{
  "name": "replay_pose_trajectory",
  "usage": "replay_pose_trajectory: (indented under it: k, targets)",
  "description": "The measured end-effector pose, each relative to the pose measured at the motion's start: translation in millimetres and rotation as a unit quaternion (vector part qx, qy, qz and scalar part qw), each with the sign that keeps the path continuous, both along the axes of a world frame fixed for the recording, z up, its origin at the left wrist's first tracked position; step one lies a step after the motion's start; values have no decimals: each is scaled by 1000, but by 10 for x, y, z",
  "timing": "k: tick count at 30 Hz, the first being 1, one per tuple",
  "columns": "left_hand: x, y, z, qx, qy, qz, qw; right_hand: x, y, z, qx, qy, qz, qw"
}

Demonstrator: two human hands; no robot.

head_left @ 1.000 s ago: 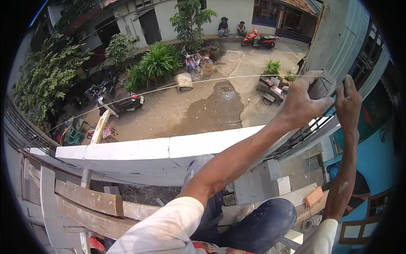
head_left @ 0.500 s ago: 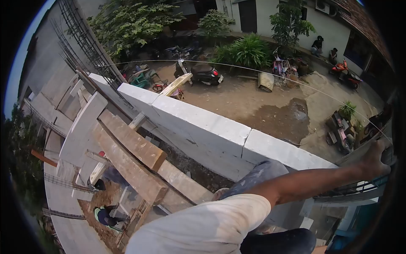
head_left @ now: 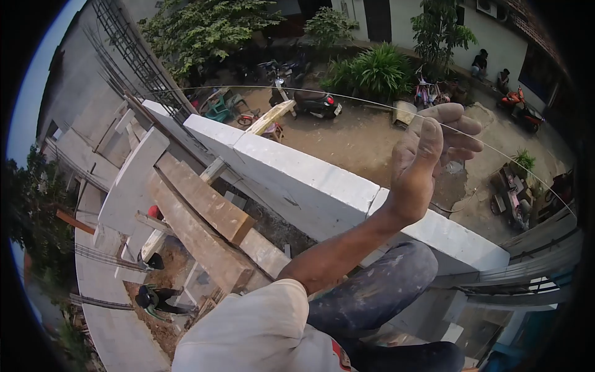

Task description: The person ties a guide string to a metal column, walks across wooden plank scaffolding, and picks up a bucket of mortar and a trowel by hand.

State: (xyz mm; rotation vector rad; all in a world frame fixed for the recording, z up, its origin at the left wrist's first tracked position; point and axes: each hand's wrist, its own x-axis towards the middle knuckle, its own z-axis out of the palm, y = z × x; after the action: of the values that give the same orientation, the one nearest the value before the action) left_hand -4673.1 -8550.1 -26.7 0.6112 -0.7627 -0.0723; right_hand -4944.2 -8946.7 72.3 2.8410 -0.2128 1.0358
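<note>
My left hand [head_left: 431, 149] is raised above the white block wall [head_left: 297, 180], fingers loosely curled and apart from the thumb. A thin taut string [head_left: 508, 153] runs across the view and passes right at the fingers and thumb. Whether the hand touches the string I cannot tell; no firm grip on it shows. Below the hand, the wall's top has narrow joints between its blocks. My bent knee in paint-spotted trousers [head_left: 384, 285] is beside the wall. My right hand is out of view.
Thick wooden planks [head_left: 201, 235] lie on the wall's inner side. A wooden piece [head_left: 271, 116] juts over the wall. Rebar [head_left: 133, 49] rises at upper left. Far below, a co-worker [head_left: 158, 301] bends over soil. A motorbike [head_left: 313, 102] and seated people [head_left: 480, 64] are in the yard.
My left hand has moved from the far right edge inward and up to the string, its arm now bent. The view has shifted slightly, and the co-worker below has changed posture.
</note>
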Motion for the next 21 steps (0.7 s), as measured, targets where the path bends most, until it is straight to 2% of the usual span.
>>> replay_pose_trajectory:
  k: [2, 4, 6, 8, 11, 13, 15, 16, 17, 19, 20, 21]
  targets:
    - [356, 677, -74, 28, -18, 103, 994, -279, -765, -117, 39, 76, -178, 980]
    - [624, 1360, -84, 58, -4, 188, 980, -297, -899, -180, 35, 38, -151, 987]
    - [864, 1966, -70, 98, 73, 300, 946, -295, -860, -337, 45, 6, -139, 989]
    - [1149, 2518, -88, 114, 152, 339, 921, -296, -778, -607, 88, -23, -136, 986]
    - [1442, 3039, -42, 117, 202, 316, 920, -242, -474, -1383, 239, -60, -120, 962]
    - [1637, 3254, -90, 111, 228, 312, 915, -114, -55, -2117, 410, -84, -93, 903]
    - [1879, 3469, -221, 118, 257, 325, 902, 102, 634, -2931, 606, -122, -34, 785]
    - [2003, 3571, -317, 118, 258, 325, 902, 226, 1072, -3341, 717, -161, 26, 677]
    - [2118, 3665, -408, 168, 277, 355, 877, 366, 1580, -3730, 816, -210, 100, 530]
    - [2204, 3679, -458, 234, 305, 394, 835, 567, 2866, -4445, 911, -260, 239, 215]
    - [2211, 3676, -441, 233, 306, 394, 834, 620, 3463, -4697, 922, -252, 275, 99]
    - [2207, 3672, -419, 163, 295, 368, 866, 678, 3782, -4790, 925, -241, 289, 51]
